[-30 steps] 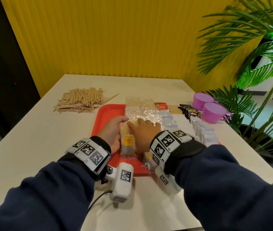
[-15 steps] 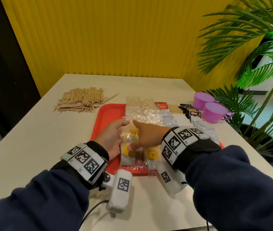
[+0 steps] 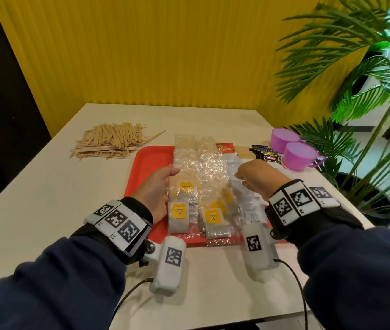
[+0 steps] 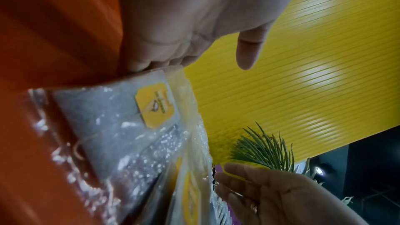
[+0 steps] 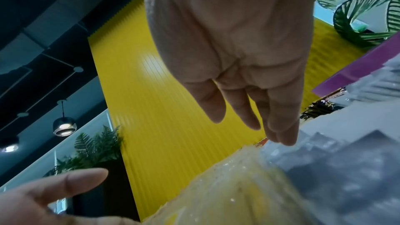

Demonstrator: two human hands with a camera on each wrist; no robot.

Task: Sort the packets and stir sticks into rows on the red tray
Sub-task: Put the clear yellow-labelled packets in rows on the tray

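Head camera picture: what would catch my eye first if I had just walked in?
Probably the red tray in the middle of the pale table, lined with rows of clear packets bearing yellow tags, with the left hand and right hand on either side. Next, the heap of wooden sticks at far left and two purple cups at far right.

Yellow ribbed wall (image 3: 165, 55), palm (image 3: 356, 67), white table (image 3: 46, 198).
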